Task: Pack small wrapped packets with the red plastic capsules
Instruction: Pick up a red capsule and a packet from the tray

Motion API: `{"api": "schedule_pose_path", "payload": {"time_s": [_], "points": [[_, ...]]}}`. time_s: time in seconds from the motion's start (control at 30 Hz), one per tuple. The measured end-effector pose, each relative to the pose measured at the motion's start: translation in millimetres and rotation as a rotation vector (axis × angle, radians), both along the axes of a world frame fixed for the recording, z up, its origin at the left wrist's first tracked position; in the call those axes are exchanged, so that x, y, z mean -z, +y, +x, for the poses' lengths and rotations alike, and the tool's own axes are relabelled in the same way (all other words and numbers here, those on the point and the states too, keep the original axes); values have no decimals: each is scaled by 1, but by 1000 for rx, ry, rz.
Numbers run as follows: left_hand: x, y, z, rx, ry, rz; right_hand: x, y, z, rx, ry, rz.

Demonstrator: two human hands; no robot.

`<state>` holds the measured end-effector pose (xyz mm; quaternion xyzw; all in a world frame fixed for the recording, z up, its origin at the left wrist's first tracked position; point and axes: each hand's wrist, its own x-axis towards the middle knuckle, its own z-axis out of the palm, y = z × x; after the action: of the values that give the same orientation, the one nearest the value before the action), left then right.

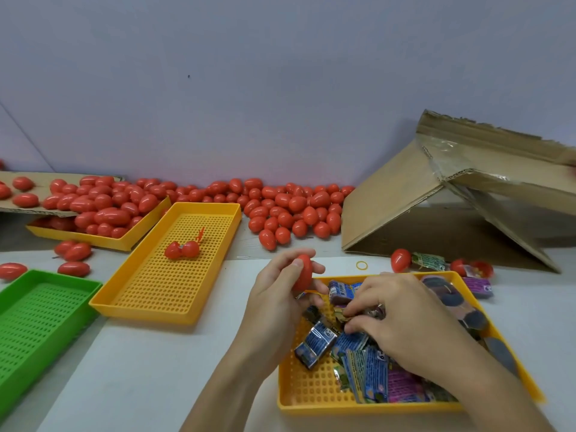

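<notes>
A glossy red egg-shaped plastic capsule (303,275) sits closed in the left hand (282,294), whose fingers and thumb curl round it, above the far left corner of a yellow perforated plastic tray (314,397). In that tray lies a heap of small wrapped packets (358,353), foil-shiny in blue, purple and green; the right hand (402,319) reaches down into them, its fingertips pinching at one near the middle of the heap. Print on the wrappers is too small to read beyond a "6" on a few. Further left stands a second yellow perforated tray (174,300) holding one opened red capsule (182,249), then a green perforated tray (40,307). A third yellow tray (124,241) and a strip along the wall carry a mass of loose red capsules (280,207). Everything rests on a pale grey tabletop (149,369) against a plain lilac-white wall (249,88). A torn brown cardboard box (436,213) lies tipped at the right, with a yellow rubber band (361,265) just before it.
</notes>
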<state>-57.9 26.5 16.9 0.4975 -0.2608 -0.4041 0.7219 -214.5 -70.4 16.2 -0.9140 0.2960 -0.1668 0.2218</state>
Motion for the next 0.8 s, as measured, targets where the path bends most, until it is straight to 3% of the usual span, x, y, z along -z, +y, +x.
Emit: {"api": "schedule_pose_path", "payload": {"time_s": [0.13, 0.53, 0.67, 0.8], "points": [[-1, 0, 0, 4, -1, 7, 1, -4, -4, -25, 17, 35], [-2, 0, 2, 55, 56, -50, -8, -8, -7, -5, -193, 266], [-2, 0, 3, 81, 113, -69, -9, -12, -10, 85, -291, 342], [-1, 1, 3, 118, 27, -40, -8, -13, -9, 171, -427, 443]]}}
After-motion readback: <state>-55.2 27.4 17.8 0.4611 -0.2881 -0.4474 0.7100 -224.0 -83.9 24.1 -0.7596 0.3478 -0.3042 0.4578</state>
